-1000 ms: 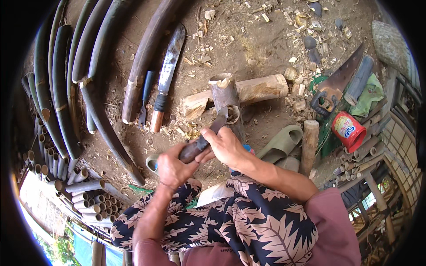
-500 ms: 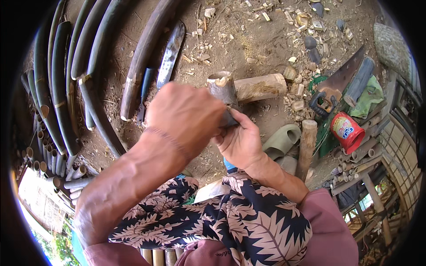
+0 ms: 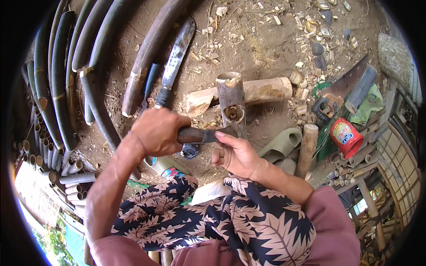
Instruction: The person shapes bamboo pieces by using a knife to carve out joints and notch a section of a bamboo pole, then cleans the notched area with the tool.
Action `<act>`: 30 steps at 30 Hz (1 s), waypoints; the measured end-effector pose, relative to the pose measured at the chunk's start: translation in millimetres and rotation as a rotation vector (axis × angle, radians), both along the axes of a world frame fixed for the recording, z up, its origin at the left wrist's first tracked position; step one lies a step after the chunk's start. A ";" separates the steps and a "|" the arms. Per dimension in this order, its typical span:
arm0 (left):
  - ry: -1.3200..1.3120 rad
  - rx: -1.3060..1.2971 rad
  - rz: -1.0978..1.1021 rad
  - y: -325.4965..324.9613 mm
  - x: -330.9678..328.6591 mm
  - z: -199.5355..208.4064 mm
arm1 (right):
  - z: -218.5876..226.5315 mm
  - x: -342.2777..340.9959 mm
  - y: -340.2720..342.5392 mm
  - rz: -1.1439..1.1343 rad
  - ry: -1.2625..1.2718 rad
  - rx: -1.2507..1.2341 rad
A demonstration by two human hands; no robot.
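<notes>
— Bamboo poles (image 3: 57,84), long and dark, lie fanned along the left edge, with a heap of short cut tubes (image 3: 49,168) below them. What comes next?

— A big machete (image 3: 175,62) rests on the chip-strewn dirt, blade pointing up and away, just beyond the left hand (image 3: 157,131).

— And that hand's grip?

— Wrapped tight round the dark wooden handle of a chopping knife (image 3: 199,135). The handle runs rightward out of the fist, and its blade meets the lower end of an upright bamboo section (image 3: 231,104).

— Where does that section sit against the grips?

— Just right of the left fist and directly above the right hand (image 3: 237,155). The right hand's fingers curl near its base, thumb along the blade's back; whether they clasp the bamboo itself I cannot tell.

— Anything behind it?

— A pale log (image 3: 248,93) lies crosswise, touching the section's back.

— Farther right?

— Green sandals (image 3: 282,146), a handsaw (image 3: 339,93) on green cloth, and a red can (image 3: 347,137) tipped on its side.
</notes>
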State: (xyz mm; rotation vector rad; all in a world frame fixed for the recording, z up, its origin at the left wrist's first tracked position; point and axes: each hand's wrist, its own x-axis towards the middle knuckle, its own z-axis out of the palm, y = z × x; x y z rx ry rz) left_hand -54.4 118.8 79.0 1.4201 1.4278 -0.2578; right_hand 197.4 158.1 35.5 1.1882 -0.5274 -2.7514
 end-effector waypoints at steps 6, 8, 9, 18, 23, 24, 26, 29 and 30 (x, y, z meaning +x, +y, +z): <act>-0.134 -0.031 0.660 -104.8 88.4 -37.7 | 13.2 -0.1 1.7 0.448 -0.309 0.448; -0.140 -0.045 0.857 -112.1 126.4 -36.0 | 14.0 5.3 5.4 0.598 -0.314 0.608; -0.152 -0.059 0.948 -113.5 143.0 -34.1 | 14.6 8.5 7.0 0.675 -0.317 0.688; -0.212 -0.212 1.322 -76.8 220.8 -13.9 | 5.1 18.1 13.3 0.910 -0.449 1.177; -0.232 -0.159 1.334 -65.9 240.6 -19.0 | -3.9 19.4 17.7 0.869 -0.500 1.192; -0.225 -0.123 1.271 -67.5 239.8 -20.3 | -4.5 20.5 17.7 0.889 -0.487 1.210; -0.108 -0.183 1.020 -65.5 217.1 -12.4 | -2.3 22.7 11.4 0.783 -0.426 1.186; 0.088 0.185 0.486 -94.0 159.9 -13.0 | -9.4 33.9 -10.9 0.333 -0.253 0.824; 0.165 0.214 0.332 -92.6 135.5 -5.9 | -5.5 27.6 -11.0 0.240 -0.202 0.561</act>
